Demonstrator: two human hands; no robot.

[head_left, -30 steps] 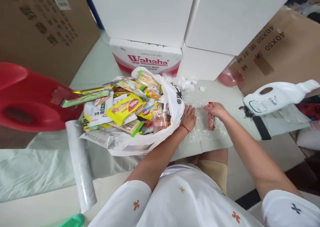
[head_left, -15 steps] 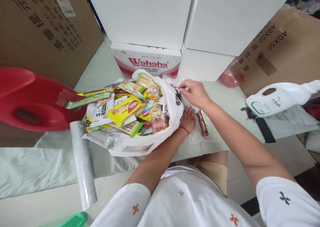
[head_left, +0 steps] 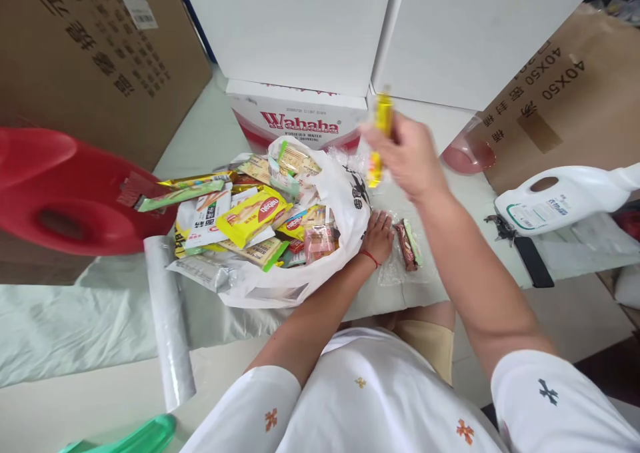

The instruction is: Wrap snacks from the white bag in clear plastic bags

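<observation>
A yellow-wrapped snack bar (head_left: pixel 383 123) is pinched in my right hand (head_left: pixel 413 156), raised above the table and slightly blurred. My left hand (head_left: pixel 378 236) lies flat with fingers stretched out at the right side of a white plastic bag (head_left: pixel 353 236), on or beside bubble wrap. Snack packets fill the open bag, among them a yellow nabati wafer packet (head_left: pixel 253 216) and a pink-tinted packet (head_left: pixel 319 241). Just right of my left hand, a brown-wrapped bar (head_left: pixel 406 246) and a light green one rest on the bubble wrap (head_left: pixel 387 274).
White boxes (head_left: pixel 295 33) and a Wahaha carton (head_left: pixel 300 121) stand behind the bag. On the left are a red jug (head_left: pixel 60 193) and a plastic roll (head_left: pixel 170 326). To the right lie a white detergent bottle (head_left: pixel 555 196), keys (head_left: pixel 500 228), a black phone (head_left: pixel 534 261) and a pink bowl (head_left: pixel 469 154).
My right hand has risen from beside the bag's edge, and the yellow snack bar now shows in it. My left hand has stayed in place.
</observation>
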